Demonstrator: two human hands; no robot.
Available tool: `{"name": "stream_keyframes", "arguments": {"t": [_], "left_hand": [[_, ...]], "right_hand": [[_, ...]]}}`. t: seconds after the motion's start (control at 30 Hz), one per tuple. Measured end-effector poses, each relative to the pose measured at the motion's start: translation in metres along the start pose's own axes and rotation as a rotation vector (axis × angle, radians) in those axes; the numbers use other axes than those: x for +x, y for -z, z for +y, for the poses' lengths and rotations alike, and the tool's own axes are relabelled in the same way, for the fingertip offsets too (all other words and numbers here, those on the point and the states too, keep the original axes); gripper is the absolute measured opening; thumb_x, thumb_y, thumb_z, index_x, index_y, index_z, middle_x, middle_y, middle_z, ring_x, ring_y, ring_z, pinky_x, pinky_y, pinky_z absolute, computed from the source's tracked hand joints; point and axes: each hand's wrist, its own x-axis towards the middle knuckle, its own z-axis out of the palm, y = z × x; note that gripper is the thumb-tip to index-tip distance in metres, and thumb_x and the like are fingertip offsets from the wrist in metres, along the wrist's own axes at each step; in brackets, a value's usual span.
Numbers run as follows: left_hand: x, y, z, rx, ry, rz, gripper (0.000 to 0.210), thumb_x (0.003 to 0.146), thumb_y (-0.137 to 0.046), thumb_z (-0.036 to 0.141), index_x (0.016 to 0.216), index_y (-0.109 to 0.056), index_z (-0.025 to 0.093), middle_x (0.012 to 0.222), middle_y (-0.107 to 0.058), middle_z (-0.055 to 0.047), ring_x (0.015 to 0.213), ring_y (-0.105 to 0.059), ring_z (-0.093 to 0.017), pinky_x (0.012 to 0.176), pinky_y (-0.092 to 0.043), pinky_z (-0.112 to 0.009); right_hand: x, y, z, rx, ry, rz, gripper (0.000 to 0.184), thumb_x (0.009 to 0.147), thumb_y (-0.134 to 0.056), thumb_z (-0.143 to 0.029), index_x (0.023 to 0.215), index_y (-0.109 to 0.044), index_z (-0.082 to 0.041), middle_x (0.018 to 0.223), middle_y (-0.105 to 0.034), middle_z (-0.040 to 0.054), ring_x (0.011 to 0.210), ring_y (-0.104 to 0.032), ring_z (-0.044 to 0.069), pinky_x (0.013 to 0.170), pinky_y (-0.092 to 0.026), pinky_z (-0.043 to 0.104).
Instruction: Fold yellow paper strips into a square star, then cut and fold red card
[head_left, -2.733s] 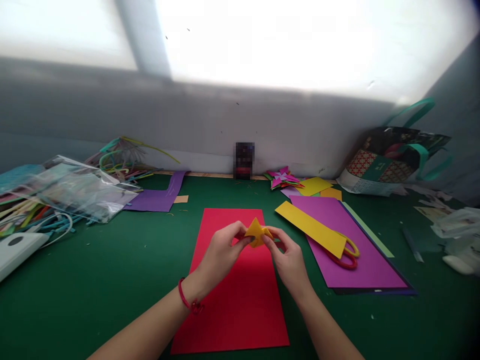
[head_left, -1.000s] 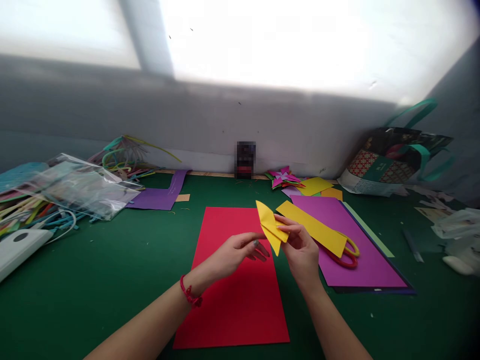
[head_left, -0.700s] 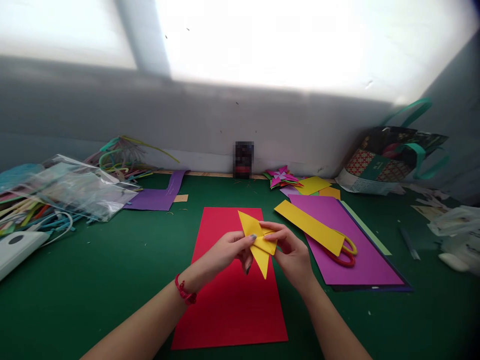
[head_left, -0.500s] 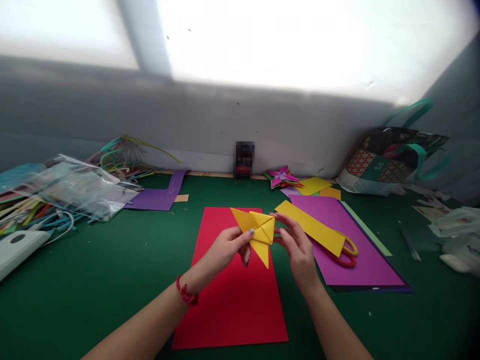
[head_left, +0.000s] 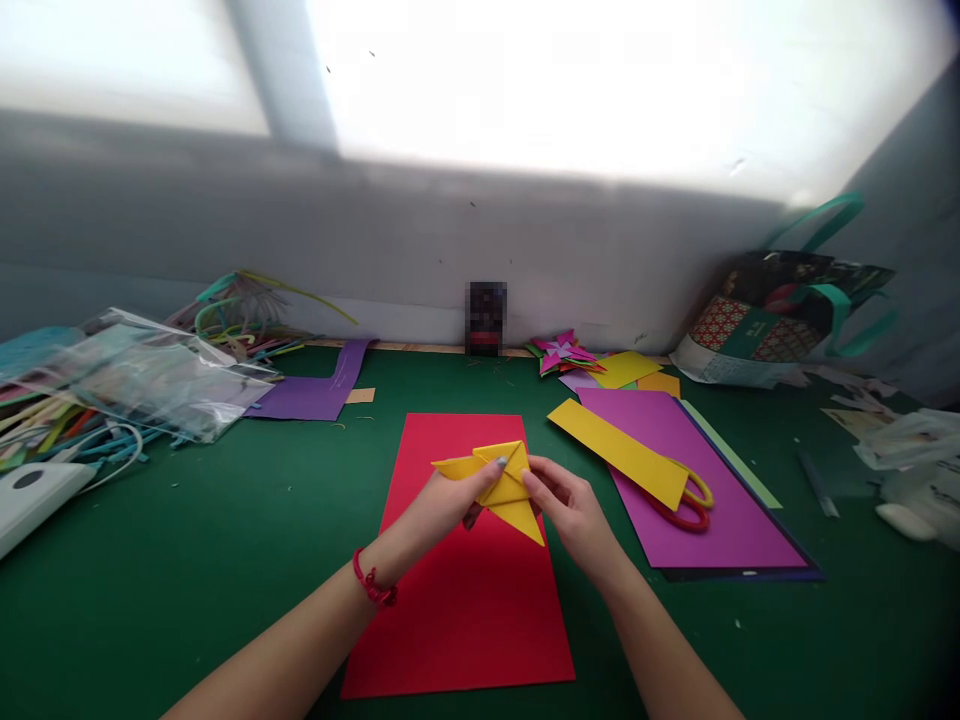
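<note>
A folded yellow paper piece [head_left: 513, 488], with pointed flaps to the left and lower right, is held above a red sheet [head_left: 465, 600] that lies on the green table. My left hand [head_left: 456, 498] pinches it from the left, thumb on top across the folds and fingers mostly hidden beneath. On the right edge of the paper, my right hand [head_left: 566, 500] grips with thumb and fingertips. Its fingers behind the paper are partly hidden.
Right of the hands lie a yellow strip [head_left: 619, 452], scissors [head_left: 694, 515] partly under it, and purple sheets [head_left: 720, 490]. Folded paper stars [head_left: 564, 352] sit at the back. Pipe cleaners and plastic bags [head_left: 187, 375] crowd the left; a carrier bag [head_left: 757, 320] stands back right.
My right hand has moved left and closed on the right edge of the folded yellow paper. The paper has turned and tilted in my left hand.
</note>
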Motion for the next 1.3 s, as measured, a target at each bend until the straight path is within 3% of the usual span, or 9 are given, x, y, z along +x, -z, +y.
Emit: {"name": "stream_keyframes", "arguments": {"t": [0.17,0.33,0.47,0.67,0.87,1.03,1.1,1.23,1.3], "left_hand": [[-0.003,0.0,0.007,-0.196,-0.003,0.042,0.038,0.075,-0.053,0.051,0.06,-0.045,0.017,0.044,-0.034,0.007,0.038,-0.031,-0.006,0.037,-0.025,-0.019],[-0.002,-0.003,0.004,-0.335,-0.057,0.101,0.035,0.076,-0.052,0.048,0.065,-0.047,0.016,0.044,-0.032,0.008,0.039,-0.028,-0.006,0.038,-0.025,-0.018],[-0.006,-0.008,0.005,-0.287,-0.055,0.092,0.037,0.077,-0.05,0.05,0.061,-0.045,0.016,0.046,-0.036,0.006,0.041,-0.034,-0.007,0.04,-0.029,-0.019],[-0.014,-0.013,0.012,-0.206,-0.052,0.037,0.037,0.078,-0.048,0.05,0.063,-0.048,0.016,0.052,-0.043,0.004,0.044,-0.04,-0.008,0.042,-0.03,-0.019],[-0.016,-0.02,0.004,-0.236,-0.024,-0.006,0.037,0.078,-0.047,0.05,0.063,-0.047,0.017,0.05,-0.041,0.005,0.045,-0.039,-0.009,0.044,-0.033,-0.02],[-0.016,-0.023,0.001,-0.152,-0.062,0.027,0.037,0.078,-0.047,0.051,0.065,-0.048,0.017,0.052,-0.043,0.004,0.047,-0.042,-0.01,0.044,-0.033,-0.02],[-0.016,-0.021,0.003,-0.121,-0.062,0.018,0.037,0.078,-0.047,0.051,0.065,-0.049,0.017,0.051,-0.043,0.004,0.046,-0.042,-0.01,0.044,-0.033,-0.02],[-0.014,-0.017,0.006,-0.079,-0.013,-0.02,0.038,0.076,-0.048,0.053,0.065,-0.05,0.016,0.049,-0.043,0.004,0.043,-0.04,-0.009,0.043,-0.032,-0.021],[-0.014,-0.015,0.006,-0.065,-0.013,-0.038,0.037,0.076,-0.049,0.053,0.069,-0.051,0.017,0.051,-0.045,0.004,0.044,-0.042,-0.01,0.043,-0.032,-0.02]], "right_hand": [[-0.003,0.0,0.0,0.021,0.085,-0.002,0.038,0.084,-0.05,-0.031,0.121,-0.046,-0.025,0.083,-0.057,0.0021,0.075,-0.055,0.016,0.06,-0.048,0.026],[-0.009,0.001,-0.006,-0.058,0.189,-0.063,0.033,0.084,-0.049,-0.029,0.117,-0.049,-0.028,0.107,-0.055,0.006,0.093,-0.055,0.021,0.064,-0.052,0.029],[-0.008,-0.002,-0.002,-0.224,0.262,-0.02,0.035,0.075,-0.063,-0.027,0.109,-0.056,-0.027,0.103,-0.06,0.0047,0.094,-0.056,0.022,0.075,-0.05,0.033],[-0.004,0.004,0.002,-0.333,0.433,-0.042,0.034,0.069,-0.07,-0.024,0.102,-0.061,-0.029,0.093,-0.065,0.0032,0.083,-0.06,0.021,0.067,-0.05,0.033],[-0.004,0.005,0.008,-0.257,0.415,0.061,0.017,0.066,-0.072,-0.023,0.081,-0.066,-0.026,0.071,-0.061,0.0002,0.064,-0.057,0.017,0.057,-0.048,0.03],[-0.004,0.001,0.01,-0.168,0.308,0.107,0.012,0.065,-0.072,-0.022,0.066,-0.06,-0.023,0.068,-0.057,-0.0016,0.065,-0.055,0.015,0.058,-0.048,0.027],[-0.005,-0.002,0.006,-0.111,0.287,0.11,0.02,0.063,-0.074,-0.023,0.078,-0.06,-0.024,0.074,-0.058,-0.0012,0.067,-0.057,0.016,0.058,-0.049,0.026],[-0.006,-0.005,-0.002,-0.014,0.213,0.085,0.073,0.059,-0.076,-0.024,0.123,-0.041,-0.028,0.084,-0.063,0.0013,0.073,-0.06,0.018,0.066,-0.052,0.03],[-0.006,-0.004,-0.006,0.001,0.145,0.011,0.078,0.061,-0.075,-0.024,0.128,-0.037,-0.026,0.09,-0.064,0.0039,0.08,-0.061,0.02,0.072,-0.052,0.032]]}}
